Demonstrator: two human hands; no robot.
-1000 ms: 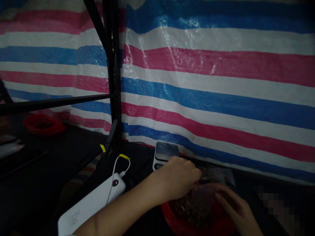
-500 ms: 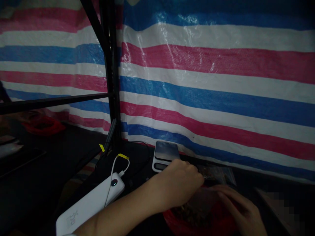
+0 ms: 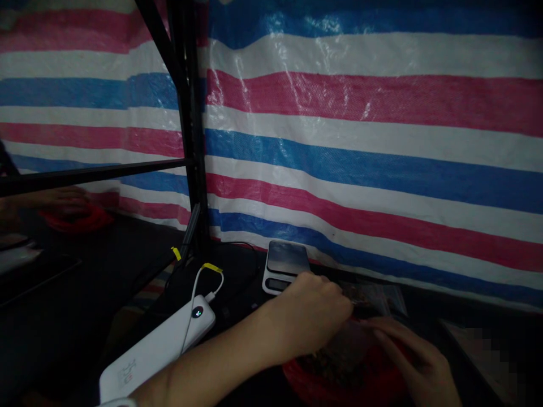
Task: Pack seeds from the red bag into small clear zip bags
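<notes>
My left hand (image 3: 311,314) is curled closed above the far rim of a red plastic bowl (image 3: 297,376), its fingertips hidden at the edge of a transparent plastic bag (image 3: 375,297). Dark brown, chunky material (image 3: 328,362) fills the bowl, and more brown shows through the bag. My right hand (image 3: 411,356) rests with slightly spread fingers on the bowl's right side. Just behind my left hand stands a white digital kitchen scale (image 3: 286,267) with a dark top, not touched by either hand.
A white power bank (image 3: 156,350) with a white cable lies on the dark table left of my arm. A black metal shelf post (image 3: 190,135) rises before a pink, white and blue striped tarp (image 3: 373,141). At far left are another hand (image 3: 59,199) and a red object (image 3: 78,220).
My left hand has shifted slightly right toward the bag, and my right hand has moved slightly up. The view has tilted a little downward, and a hand has appeared at far left.
</notes>
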